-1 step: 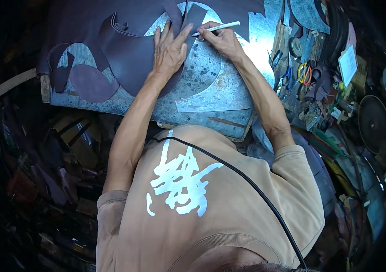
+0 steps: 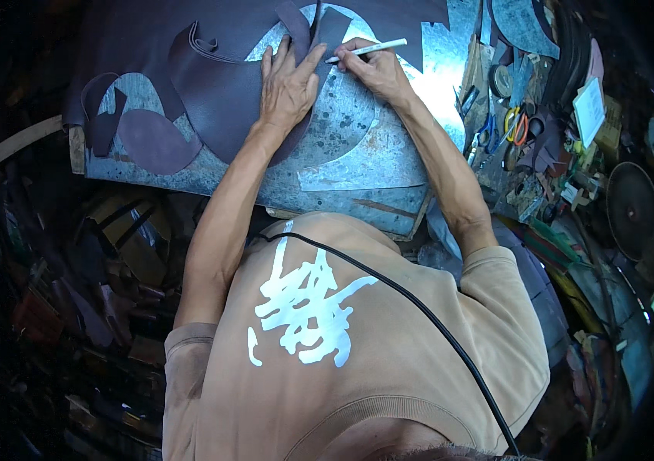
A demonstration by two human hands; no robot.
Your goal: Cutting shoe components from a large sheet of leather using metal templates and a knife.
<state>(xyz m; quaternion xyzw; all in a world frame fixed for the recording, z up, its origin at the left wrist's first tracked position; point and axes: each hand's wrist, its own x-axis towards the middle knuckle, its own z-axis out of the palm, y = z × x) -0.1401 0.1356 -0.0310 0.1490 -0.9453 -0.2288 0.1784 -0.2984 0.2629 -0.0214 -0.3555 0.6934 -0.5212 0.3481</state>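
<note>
My left hand (image 2: pixel 287 88) lies flat with fingers spread on a dark brown leather sheet (image 2: pixel 223 104). Its index fingertip rests beside a small dark strip-like piece (image 2: pixel 333 29). Between the fingers of my right hand (image 2: pixel 379 75) is a white pen (image 2: pixel 385 46), tilted, its tip at the lower end of that small piece and close to my left index finger. Whether the tip has left a mark is too small to tell. Under the leather, bare speckled metal of the work surface (image 2: pixel 335 127) shows through curved cut-outs.
An oval leather piece (image 2: pixel 156 142) lies at the left. On the right are orange-handled scissors (image 2: pixel 521 127), blue-handled scissors (image 2: pixel 485 132), a tape roll (image 2: pixel 501 80) and leather scraps. A round dark disc (image 2: pixel 632 210) stands farther right. A black cable (image 2: pixel 419 300) crosses my shirt.
</note>
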